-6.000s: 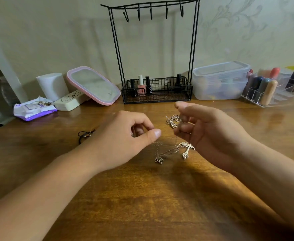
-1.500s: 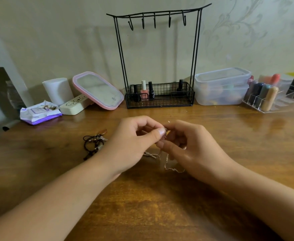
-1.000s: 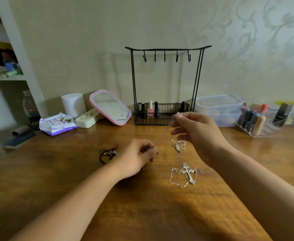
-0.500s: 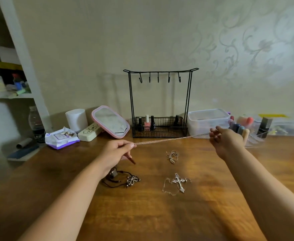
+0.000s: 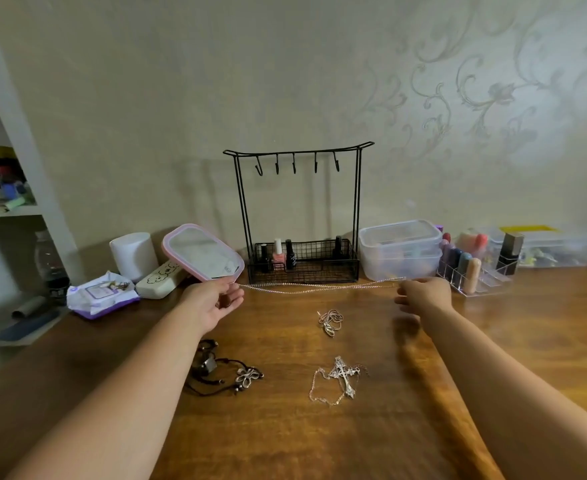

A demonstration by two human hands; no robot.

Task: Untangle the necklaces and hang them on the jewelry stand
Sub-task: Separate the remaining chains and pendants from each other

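Observation:
A thin silver chain necklace [image 5: 320,286] is stretched nearly level above the table between my hands. My left hand [image 5: 212,301] pinches its left end and my right hand [image 5: 423,294] pinches its right end. Behind the chain stands the black wire jewelry stand [image 5: 299,216], its top hooks bare. On the wooden table [image 5: 285,427] lie a small bunched silver chain [image 5: 330,320], a silver cross necklace [image 5: 342,379] and a black cord necklace with a flower pendant [image 5: 226,374], partly under my left forearm.
Nail polish bottles [image 5: 278,254] sit in the stand's basket. A pink-rimmed mirror [image 5: 202,252], white cylinder [image 5: 134,256], cream case [image 5: 160,280] and wipes pack [image 5: 101,294] stand at left. Clear plastic boxes [image 5: 401,249] and a lipstick organiser [image 5: 472,268] stand at right.
My hands have drawn the chain free of the tangle and moved apart, stretching it level. The view has lifted and the stand's top is now in sight.

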